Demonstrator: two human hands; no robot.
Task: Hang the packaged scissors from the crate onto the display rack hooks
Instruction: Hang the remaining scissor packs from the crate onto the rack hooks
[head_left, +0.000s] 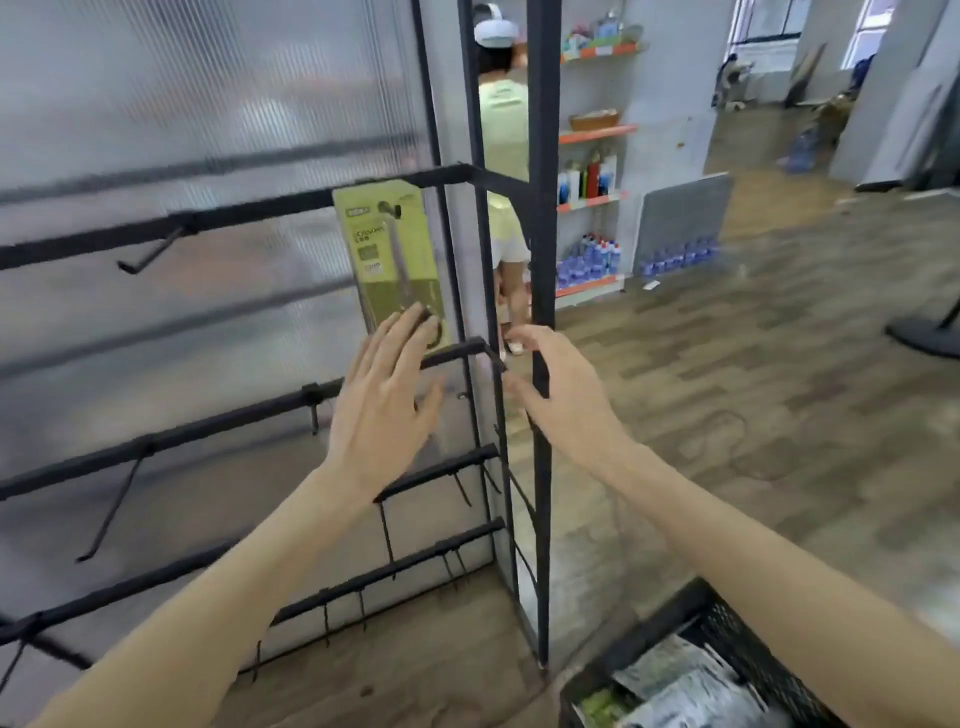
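On rack hook (399, 210), scissors pkg (390, 260) hangs; both hands open nearby.

Left hand (387, 384) covers the bottom of the scissors pack (390, 254), print too blurred to read. Crate (691, 670) is cut off at the bottom edge, its packets just a smear.

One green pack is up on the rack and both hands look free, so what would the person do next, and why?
Probably lower the right hand to the crate for another pack. The green scissors pack already hangs from a hook on the top bar, the left hand only rests straight fingers on its lower end, neither hand holds anything, and more packs lie in the crate while other hooks are bare.
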